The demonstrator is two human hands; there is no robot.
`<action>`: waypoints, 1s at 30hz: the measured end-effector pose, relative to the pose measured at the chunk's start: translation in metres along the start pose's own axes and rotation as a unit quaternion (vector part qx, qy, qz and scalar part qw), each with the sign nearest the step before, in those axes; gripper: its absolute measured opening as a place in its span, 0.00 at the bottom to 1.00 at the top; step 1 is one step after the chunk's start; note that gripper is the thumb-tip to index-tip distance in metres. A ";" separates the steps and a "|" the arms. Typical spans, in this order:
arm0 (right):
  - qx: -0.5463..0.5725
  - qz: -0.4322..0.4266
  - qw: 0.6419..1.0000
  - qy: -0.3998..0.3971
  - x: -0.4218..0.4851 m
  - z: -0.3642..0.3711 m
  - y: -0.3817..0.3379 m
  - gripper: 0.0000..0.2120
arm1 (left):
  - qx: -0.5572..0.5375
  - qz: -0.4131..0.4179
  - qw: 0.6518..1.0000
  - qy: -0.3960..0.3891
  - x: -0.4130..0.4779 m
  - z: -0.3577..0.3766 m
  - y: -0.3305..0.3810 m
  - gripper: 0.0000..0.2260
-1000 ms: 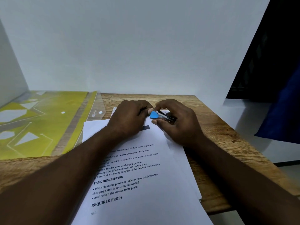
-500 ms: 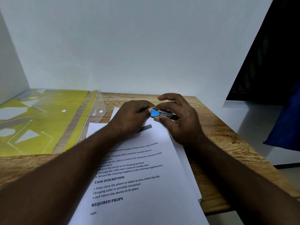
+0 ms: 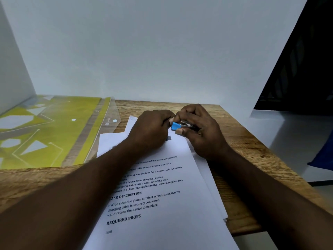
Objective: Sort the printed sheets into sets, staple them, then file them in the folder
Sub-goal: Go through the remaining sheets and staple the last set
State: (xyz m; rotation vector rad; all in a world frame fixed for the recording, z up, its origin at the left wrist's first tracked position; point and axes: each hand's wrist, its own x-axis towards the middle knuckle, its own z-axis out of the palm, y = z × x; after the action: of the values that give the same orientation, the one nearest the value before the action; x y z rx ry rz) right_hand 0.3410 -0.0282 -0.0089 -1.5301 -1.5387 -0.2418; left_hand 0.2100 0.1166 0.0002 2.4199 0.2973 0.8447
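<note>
Pale wall (image 3: 162,51) fills the background, with a dark panel (image 3: 297,78) slanting down its right side and a blue cloth (image 3: 324,156) at the edge below it; a wooden table (image 3: 252,156) sits against the wall. On its left part lies the folder (image 3: 54,134), yellow-green with pale shapes, flat, its clear flap with a white dot turned toward the middle.

Printed sheets (image 3: 162,222) lie in a loose stack in front of me, slightly skewed, the near end running over the table's front edge; the top page shows the headings "TASK DESCRIPTION" and "REQUIRED PROPS"; more white pages stick out beneath it on the left and along the right side.

My left hand (image 3: 149,130) rests knuckles-up on the far part of the top page, fingers curled under; one fingertip meets the blue tip of the stapler (image 3: 175,126) — whether the hidden fingers pinch the paper I cannot tell.

My right hand (image 3: 203,134) is wrapped round the stapler, thumb below and fingers folded over the top, so only the blue tip and a bit of metal show; the stapler sits at the far right corner of the stack, just above the paper, between my two hands. Both forearms reach across the sheets from the near edge.
</note>
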 end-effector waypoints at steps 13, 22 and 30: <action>0.263 0.168 0.949 0.037 0.000 0.001 -0.010 0.15 | -0.066 -0.079 0.994 0.024 0.003 -0.006 -0.001 0.08; 0.299 0.295 0.902 0.096 0.002 -0.010 -0.004 0.11 | -0.184 -0.112 0.976 0.031 0.003 -0.007 -0.006 0.10; 0.252 0.335 0.897 0.141 0.001 -0.017 0.002 0.10 | -0.190 -0.112 0.975 0.014 0.005 -0.007 -0.006 0.11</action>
State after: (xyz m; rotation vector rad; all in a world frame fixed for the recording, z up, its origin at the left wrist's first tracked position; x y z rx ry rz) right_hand 0.3510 -0.0386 0.0005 -1.4246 -0.6988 0.3039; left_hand 0.2092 0.1263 0.0033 1.9791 0.3733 0.7560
